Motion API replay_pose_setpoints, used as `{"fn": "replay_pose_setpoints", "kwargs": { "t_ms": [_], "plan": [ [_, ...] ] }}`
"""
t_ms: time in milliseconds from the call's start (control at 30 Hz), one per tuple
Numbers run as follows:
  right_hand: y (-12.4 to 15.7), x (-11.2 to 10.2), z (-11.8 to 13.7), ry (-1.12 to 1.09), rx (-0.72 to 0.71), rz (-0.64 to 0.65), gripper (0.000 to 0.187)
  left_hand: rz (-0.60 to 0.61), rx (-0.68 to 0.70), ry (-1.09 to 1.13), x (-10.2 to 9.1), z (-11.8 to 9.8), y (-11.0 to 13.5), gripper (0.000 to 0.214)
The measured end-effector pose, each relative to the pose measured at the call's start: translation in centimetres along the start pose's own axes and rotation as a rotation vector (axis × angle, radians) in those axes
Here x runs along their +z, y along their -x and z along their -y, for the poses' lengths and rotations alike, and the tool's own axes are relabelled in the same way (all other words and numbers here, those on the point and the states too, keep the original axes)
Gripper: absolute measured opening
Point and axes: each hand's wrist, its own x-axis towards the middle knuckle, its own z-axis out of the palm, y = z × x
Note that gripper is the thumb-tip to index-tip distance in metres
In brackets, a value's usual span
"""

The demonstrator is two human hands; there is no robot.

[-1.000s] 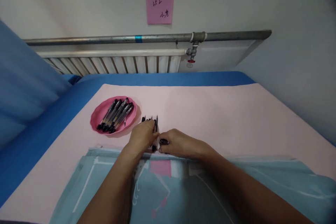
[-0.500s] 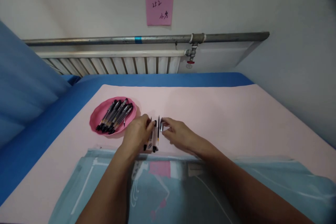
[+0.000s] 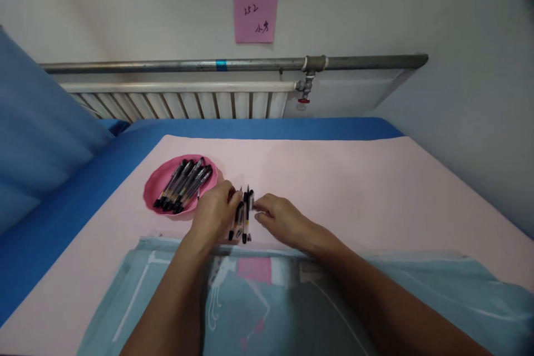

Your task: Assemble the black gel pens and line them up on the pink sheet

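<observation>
My left hand (image 3: 214,208) rests on the pink mat beside a small row of pen parts. Its thumb and forefinger are drawn together, and what they hold, if anything, is hidden; a thin pointed tip shows just beyond them. Clear pen barrels with black ends (image 3: 245,222) lie side by side, with a dark refill among them. On the right edge of this row is a black pen cap with a clip (image 3: 251,199). My right hand (image 3: 281,219) has its forefinger by the cap, its thumb apart and lower. Small metallic tips (image 3: 249,237) lie at the row's near end.
A pink scalloped dish (image 3: 150,192) holding several black pens (image 3: 183,184) stands to the left. Light blue printed cloth (image 3: 167,289) covers the near edge. Behind the blue table edge (image 3: 271,128) are a radiator (image 3: 208,103) and a metal pipe (image 3: 167,67).
My right hand has moved the pen cap leftward to the row of parts, and its fingers have loosened from it. The dark refill now lies closer against the barrels. My left hand has shifted slightly left.
</observation>
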Motion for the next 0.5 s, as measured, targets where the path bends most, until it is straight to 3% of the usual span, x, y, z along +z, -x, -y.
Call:
{"fn": "replay_pose_setpoints", "kwargs": {
  "t_ms": [333,400,500],
  "plan": [
    [0.1,0.2,0.0,0.019,-0.028,-0.033,0.02,-0.155,0.009,0.09,-0.8,0.8,0.0,0.022],
    [0.1,0.2,-0.3,0.019,-0.002,-0.084,0.019,-0.239,-0.059,0.122,-1.7,1.7,-0.2,0.022],
    [-0.2,0.2,-1.4,0.017,0.055,-0.188,0.019,-0.414,-0.278,0.112,-3.2,4.1,-0.6,0.023]
  ]
}}
